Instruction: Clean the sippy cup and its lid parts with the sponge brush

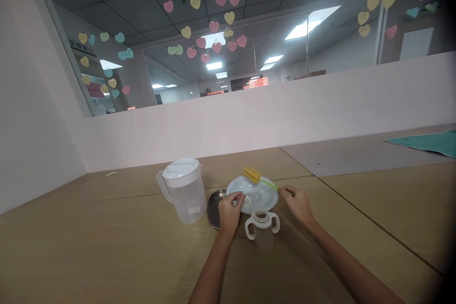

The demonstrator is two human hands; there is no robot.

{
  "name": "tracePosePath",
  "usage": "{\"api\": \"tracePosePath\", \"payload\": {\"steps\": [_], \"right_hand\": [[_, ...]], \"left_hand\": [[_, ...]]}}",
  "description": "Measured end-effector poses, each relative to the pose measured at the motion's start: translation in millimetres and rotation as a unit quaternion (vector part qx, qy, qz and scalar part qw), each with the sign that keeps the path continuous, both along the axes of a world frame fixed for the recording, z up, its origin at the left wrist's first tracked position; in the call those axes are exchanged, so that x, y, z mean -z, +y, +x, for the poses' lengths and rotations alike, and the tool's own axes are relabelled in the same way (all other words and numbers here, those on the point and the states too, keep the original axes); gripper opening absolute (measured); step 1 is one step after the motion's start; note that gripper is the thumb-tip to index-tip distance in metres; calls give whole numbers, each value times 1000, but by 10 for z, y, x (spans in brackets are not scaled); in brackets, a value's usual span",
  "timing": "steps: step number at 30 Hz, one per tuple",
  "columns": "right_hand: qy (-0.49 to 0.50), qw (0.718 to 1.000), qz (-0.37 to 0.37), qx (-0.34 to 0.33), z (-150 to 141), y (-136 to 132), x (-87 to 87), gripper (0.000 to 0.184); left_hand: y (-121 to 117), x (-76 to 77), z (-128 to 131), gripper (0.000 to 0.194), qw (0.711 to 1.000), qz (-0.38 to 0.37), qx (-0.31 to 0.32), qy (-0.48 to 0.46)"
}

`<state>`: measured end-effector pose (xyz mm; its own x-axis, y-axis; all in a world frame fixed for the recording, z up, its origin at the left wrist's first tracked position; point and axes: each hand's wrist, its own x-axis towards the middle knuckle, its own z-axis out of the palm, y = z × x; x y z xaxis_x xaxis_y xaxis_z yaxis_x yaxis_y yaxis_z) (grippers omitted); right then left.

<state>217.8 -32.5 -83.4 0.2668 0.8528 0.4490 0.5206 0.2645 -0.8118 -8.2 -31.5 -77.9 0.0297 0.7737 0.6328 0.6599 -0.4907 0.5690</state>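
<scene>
My right hand [297,204] is closed round the thin green handle of a bottle brush [252,174]. Its yellow sponge head is over the far edge of a white plate [233,186]. My left hand [230,211] pinches a small pale round piece [246,201] at the plate's left side; its exact kind is unclear. Between my hands, in front of the plate, a clear baby bottle [264,238] stands upright and uncapped, with white handles on both sides. Partly behind my left hand lies a round metal dish [213,209].
A clear plastic pitcher [188,199] with a white lid stands left of the metal dish. At the far right lies a teal cloth [427,142]. A white wall [221,128] with a window above it bounds the wooden table [107,247]. A small flat stick [111,174] lies back left.
</scene>
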Motion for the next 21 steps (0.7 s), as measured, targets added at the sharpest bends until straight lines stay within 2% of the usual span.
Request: {"api": "tracePosePath", "payload": {"steps": [4, 7, 10, 15, 18, 21], "right_hand": [[31, 998, 7, -52, -22, -27, -19, 32], [9, 996, 9, -88, -53, -49, -2, 33], [-18, 996, 5, -89, -51, -46, 29, 37], [-82, 996, -5, -18, -38, -51, 42, 38], [-77, 995, 18, -55, -69, -78, 29, 36], [-33, 994, 38, -93, -100, -100, 16, 36]], "left_hand": [[69, 23, -40, 23, 984, -2, 5, -179], [80, 16, -42, 23, 972, 10, 21, -234], [56, 1, -22, 31, 956, 27, 44, -290], [18, -5, 21, 35, 956, 50, 63, -281], [32, -5, 20, 34, 958, 57, 53, -275], [80, -4, -48, 35, 961, 69, -18, -268]]}}
